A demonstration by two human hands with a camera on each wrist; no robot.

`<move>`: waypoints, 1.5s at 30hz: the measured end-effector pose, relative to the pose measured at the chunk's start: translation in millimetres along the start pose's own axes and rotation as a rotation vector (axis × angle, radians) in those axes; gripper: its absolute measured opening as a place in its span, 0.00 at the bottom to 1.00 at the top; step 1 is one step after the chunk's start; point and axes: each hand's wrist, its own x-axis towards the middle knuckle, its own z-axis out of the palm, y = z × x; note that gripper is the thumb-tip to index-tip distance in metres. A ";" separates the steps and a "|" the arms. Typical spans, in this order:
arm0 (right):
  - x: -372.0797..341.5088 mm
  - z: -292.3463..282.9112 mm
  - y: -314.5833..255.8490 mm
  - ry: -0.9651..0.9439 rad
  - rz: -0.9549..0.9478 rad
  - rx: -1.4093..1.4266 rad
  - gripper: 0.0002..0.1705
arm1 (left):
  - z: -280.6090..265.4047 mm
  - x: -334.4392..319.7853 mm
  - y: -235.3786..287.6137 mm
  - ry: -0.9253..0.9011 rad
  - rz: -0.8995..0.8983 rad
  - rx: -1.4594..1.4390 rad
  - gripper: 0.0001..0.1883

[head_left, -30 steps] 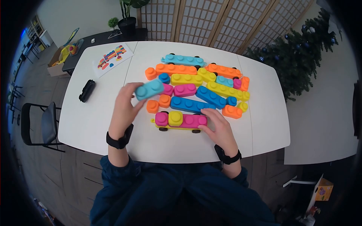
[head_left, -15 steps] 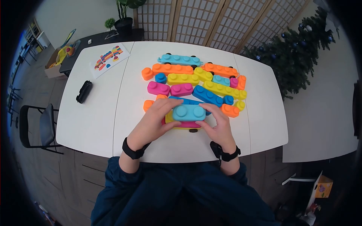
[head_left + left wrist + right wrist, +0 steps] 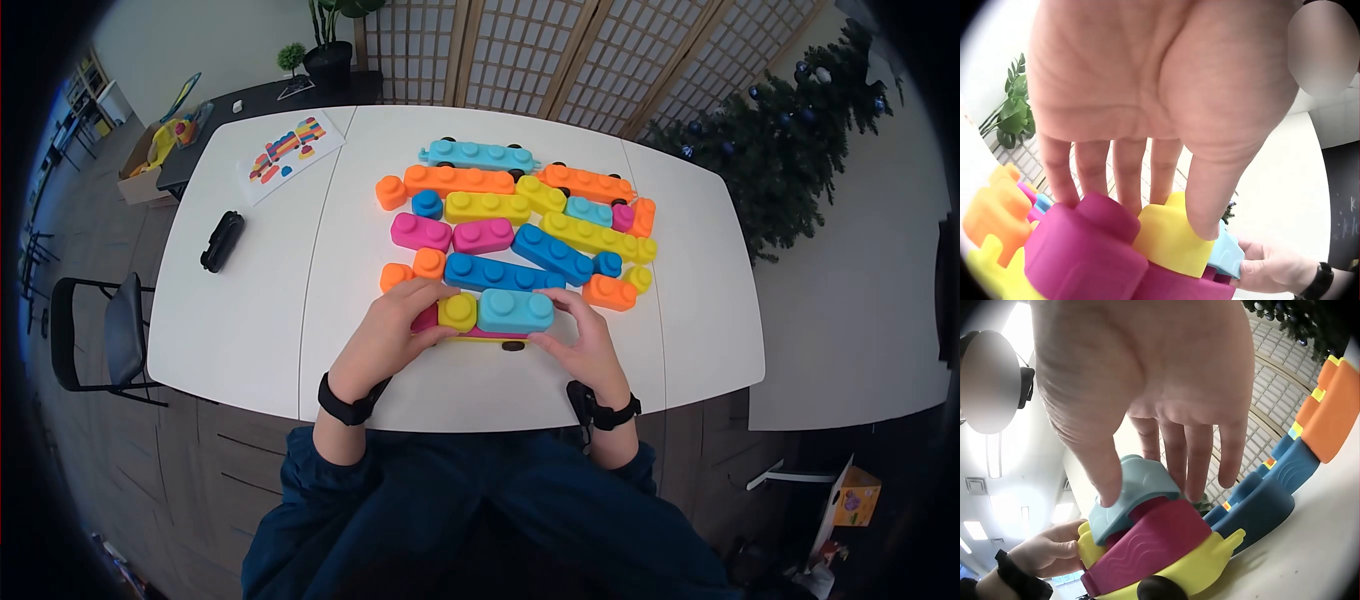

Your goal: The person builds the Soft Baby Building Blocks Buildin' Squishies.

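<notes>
On the near side of the table is a toy car with a yellow wheeled base and a long magenta block on it. My left hand pinches the square yellow block on top, thumb in front and fingers behind. Beside it, a light blue two-stud block is held between the thumb and fingers of my right hand. In the right wrist view this block sits tilted, with magenta studs showing under its raised edge. A small magenta block stands at the car's left end.
Just beyond the car lie long blue blocks, orange blocks and several other coloured ones. Farther back stand a light blue wheeled base and an orange one. A picture sheet and black case lie left.
My left hand brought the light blue block from the left to above the car, where both hands held it. The block moved down and right; my left hand shifted onto the yellow block.
</notes>
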 end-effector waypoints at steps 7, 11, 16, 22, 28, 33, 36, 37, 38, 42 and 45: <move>1.6 2.2 -1.6 -0.012 -0.037 -0.049 0.29 | -1.3 -1.2 -3.5 0.006 0.002 -0.010 0.26; 1.0 3.5 -0.6 -0.011 -0.038 -0.060 0.28 | -3.6 -0.4 -1.6 -0.001 0.003 -0.008 0.25; 3.6 3.9 -2.3 -0.004 -0.096 -0.118 0.28 | -4.3 0.8 -0.5 -0.009 -0.014 -0.008 0.25; 3.6 5.0 -3.9 0.009 -0.087 -0.153 0.27 | -5.4 0.8 0.5 -0.033 -0.055 -0.028 0.26; 1.7 10.6 1.9 0.001 -0.081 -0.059 0.29 | -35.3 -3.9 -25.5 0.143 -0.095 0.020 0.30; 1.9 12.1 -0.3 -0.026 -0.058 -0.064 0.29 | -51.9 3.7 -57.8 -0.029 -0.128 0.208 0.31; 2.7 13.6 -1.0 -0.029 -0.054 -0.049 0.28 | -46.9 11.9 -71.0 -0.105 -0.141 0.226 0.30; 2.4 14.2 -1.3 -0.029 -0.048 -0.044 0.28 | -45.3 14.2 -74.5 -0.148 -0.146 0.232 0.29; 2.3 14.3 -1.9 -0.025 -0.048 -0.045 0.28 | -44.7 15.9 -78.3 -0.150 -0.143 0.233 0.29; 2.8 14.3 -3.9 -0.038 -0.020 -0.035 0.29 | -47.5 16.5 -78.2 -0.132 -0.166 0.211 0.25; 5.5 15.1 -2.6 -0.050 -0.028 -0.023 0.29 | -59.4 18.7 -48.3 0.027 -0.113 0.199 0.22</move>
